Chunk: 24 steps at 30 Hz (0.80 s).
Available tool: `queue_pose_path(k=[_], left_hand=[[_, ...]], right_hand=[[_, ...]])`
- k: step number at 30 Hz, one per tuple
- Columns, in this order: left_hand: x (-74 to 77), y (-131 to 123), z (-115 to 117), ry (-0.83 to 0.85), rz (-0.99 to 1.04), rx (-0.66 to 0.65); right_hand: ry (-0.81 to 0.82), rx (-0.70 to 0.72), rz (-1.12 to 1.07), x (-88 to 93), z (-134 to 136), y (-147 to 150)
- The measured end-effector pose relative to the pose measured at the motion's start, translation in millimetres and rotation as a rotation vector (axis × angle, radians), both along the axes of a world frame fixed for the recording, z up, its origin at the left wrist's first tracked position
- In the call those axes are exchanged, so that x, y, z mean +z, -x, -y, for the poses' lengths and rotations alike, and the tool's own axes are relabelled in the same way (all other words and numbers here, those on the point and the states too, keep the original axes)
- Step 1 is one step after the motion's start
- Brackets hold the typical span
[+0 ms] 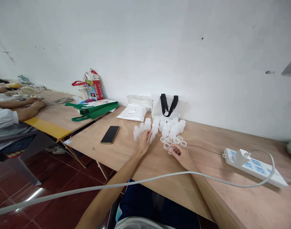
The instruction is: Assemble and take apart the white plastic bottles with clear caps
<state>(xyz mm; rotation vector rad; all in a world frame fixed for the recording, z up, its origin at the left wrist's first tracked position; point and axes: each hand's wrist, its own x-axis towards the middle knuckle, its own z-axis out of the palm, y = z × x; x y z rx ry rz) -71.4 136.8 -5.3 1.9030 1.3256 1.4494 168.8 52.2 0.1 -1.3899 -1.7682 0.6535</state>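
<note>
My left hand [144, 142] has its fingers curled at the near end of the translucent plastic pieces; whatever is between the fingertips is hidden. Just left of it stand stacked clear domed caps [136, 133]. Beyond and to the right are several frosted white plastic bottles [166, 129]. Loose white plastic rings [176, 140] lie flat in front of these bottles. My right hand [181, 155], closed in a pinch beside the nearest rings, holds a small translucent plastic ring [170, 150], partly covered by the fingers.
A black phone [110, 135] lies to the left. White plastic packages [135, 108] and a white bag with black handles [157, 106] stand by the wall. A power strip [255, 167] is at right; a white cable [145, 180] crosses low in front. Another person's hands [37, 105] rest at the left table.
</note>
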Motion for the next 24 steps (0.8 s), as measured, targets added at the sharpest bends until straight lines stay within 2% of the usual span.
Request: queue_pose_path(k=[17, 21, 24], left_hand=[[0.8, 4.5, 7.4, 0.07, -0.019, 0.028], [1.2, 5.1, 8.4, -0.002, -0.042, 0.037], [3.1, 5.4, 12.3, -0.17, -0.063, 0.098]], right_hand=[[-0.016, -0.011, 0.006, -5.0, -2.5, -1.6], [-0.013, -0.007, -0.005, -7.5, -4.3, -2.6], [-0.004, -0.022, -0.088, -11.6, -7.7, -3.6]])
